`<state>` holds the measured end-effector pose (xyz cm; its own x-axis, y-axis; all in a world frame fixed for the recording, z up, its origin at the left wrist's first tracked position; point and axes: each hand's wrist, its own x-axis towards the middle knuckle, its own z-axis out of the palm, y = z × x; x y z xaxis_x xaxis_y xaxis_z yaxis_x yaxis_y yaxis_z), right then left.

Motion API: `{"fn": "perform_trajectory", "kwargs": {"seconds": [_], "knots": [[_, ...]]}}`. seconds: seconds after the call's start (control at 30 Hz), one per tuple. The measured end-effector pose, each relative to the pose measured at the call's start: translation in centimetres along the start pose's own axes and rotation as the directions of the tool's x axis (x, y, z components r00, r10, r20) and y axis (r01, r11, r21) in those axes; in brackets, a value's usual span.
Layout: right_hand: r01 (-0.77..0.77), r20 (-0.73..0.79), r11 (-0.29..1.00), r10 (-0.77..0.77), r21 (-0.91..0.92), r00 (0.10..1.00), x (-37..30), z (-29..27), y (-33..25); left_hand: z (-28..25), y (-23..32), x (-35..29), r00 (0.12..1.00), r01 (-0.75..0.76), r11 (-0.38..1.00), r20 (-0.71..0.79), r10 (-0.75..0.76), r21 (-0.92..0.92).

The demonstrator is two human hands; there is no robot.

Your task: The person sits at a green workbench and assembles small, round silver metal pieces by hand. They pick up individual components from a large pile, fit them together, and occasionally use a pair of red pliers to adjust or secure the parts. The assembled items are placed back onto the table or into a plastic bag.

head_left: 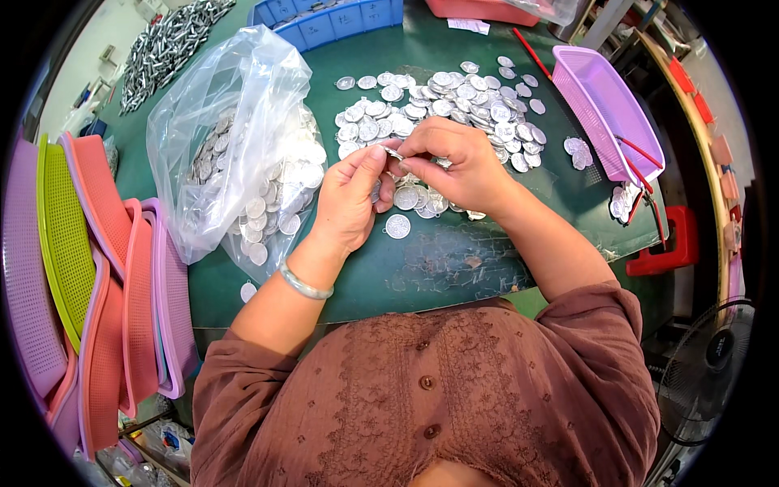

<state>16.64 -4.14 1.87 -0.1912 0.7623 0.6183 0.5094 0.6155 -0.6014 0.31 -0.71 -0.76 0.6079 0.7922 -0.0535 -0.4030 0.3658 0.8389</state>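
Both my hands meet over the green table [357, 284], closed on one small round silver medallion [393, 153]. My left hand [350, 191] pinches it between thumb and fingers; my right hand [454, 162] grips its other edge from above. More silver seems to sit under the left fingers, mostly hidden. A heap of silver medallions [462, 97], each with a small loop, spreads beyond my hands. A single medallion [398, 226] lies flat just in front of them. Left of my left hand, a clear plastic bag [195, 154] lies open with many medallions [260, 215] in and spilling from it.
A lilac plastic basket [608, 114] stands at the right, with red-handled pliers [645, 178] at its near end. Stacked pink, purple and green baskets [61, 235] crowd the left. Metal pieces [174, 45] and a blue bin [341, 28] sit at the back. A fan [706, 365] is at lower right.
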Motion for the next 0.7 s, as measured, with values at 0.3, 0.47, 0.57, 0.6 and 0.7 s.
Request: {"fn": "perform_trajectory", "kwargs": {"seconds": [0.3,0.47,0.57,0.6,0.7], "knots": [[-0.023,0.007,0.999,0.023,0.033,1.000,-0.17,0.30,0.08,0.00,-0.08,0.02,1.000,0.015,1.000,-0.019,-0.015,-0.005],[-0.065,0.007,0.997,0.064,0.048,0.998,-0.26,0.39,0.03,-0.09,-0.20,0.01,1.000,0.009,1.000,-0.018,-0.009,0.000],[-0.107,0.013,0.992,0.106,0.067,0.994,-0.32,0.37,-0.12,-0.07,-0.20,-0.01,1.000,0.008,1.000,-0.025,-0.008,0.009],[-0.120,0.016,0.990,0.120,0.072,0.993,-0.34,0.37,-0.15,-0.06,-0.18,-0.03,1.000,0.010,1.000,-0.026,-0.010,0.013],[-0.124,0.019,0.990,0.123,0.071,0.992,-0.35,0.41,-0.08,0.00,-0.10,-0.09,0.999,0.018,0.999,-0.031,-0.017,0.032]]}}
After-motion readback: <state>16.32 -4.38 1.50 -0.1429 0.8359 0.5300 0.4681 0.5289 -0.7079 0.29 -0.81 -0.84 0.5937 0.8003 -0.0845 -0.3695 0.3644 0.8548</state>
